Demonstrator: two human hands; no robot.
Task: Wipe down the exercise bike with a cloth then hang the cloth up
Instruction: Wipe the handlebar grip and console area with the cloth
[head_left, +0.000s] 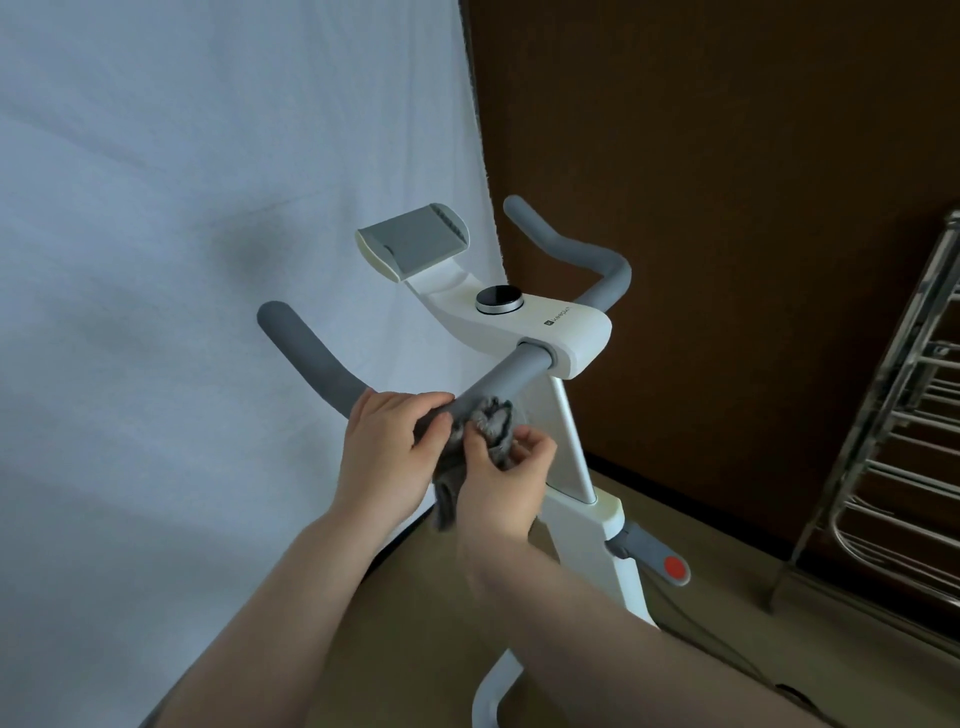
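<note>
My left hand (387, 447) grips the exercise bike's grey left handlebar (332, 371), which runs up and away to the left. My right hand (501, 480), just beside it, pinches the bunched grey cloth (483, 431) against the bar's underside.

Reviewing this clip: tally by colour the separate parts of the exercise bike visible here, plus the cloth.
Grey: 5 – left handlebar grip, right handlebar grip, tablet holder pad, adjustment lever, cloth
White: 1 – bike frame
Black: 1 – round knob
Red: 1 – lever button
Total: 8
</note>
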